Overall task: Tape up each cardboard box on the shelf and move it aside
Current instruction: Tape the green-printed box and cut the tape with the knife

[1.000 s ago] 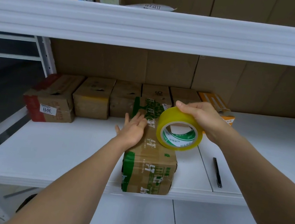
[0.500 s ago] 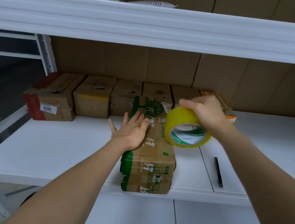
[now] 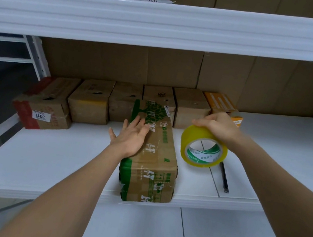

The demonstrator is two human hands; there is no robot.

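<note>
Left hand (image 3: pixel 130 137) flat on box (image 3: pixel 156 160), fingers straight.

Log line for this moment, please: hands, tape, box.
left hand: flat on green-printed box | right hand: grips tape roll, right of box | pen: on shelf

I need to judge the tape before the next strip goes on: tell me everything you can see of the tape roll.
The tape roll is a wide ring of glossy yellow-tinted tape wound on a white core printed with green bands. The right hand grips its upper rim from above, holding it on edge, open centre towards the camera, to the right of the green-printed box and apart from it. Its lower edge is at the white shelf; whether it touches is unclear. No loose tape end shows.
</note>
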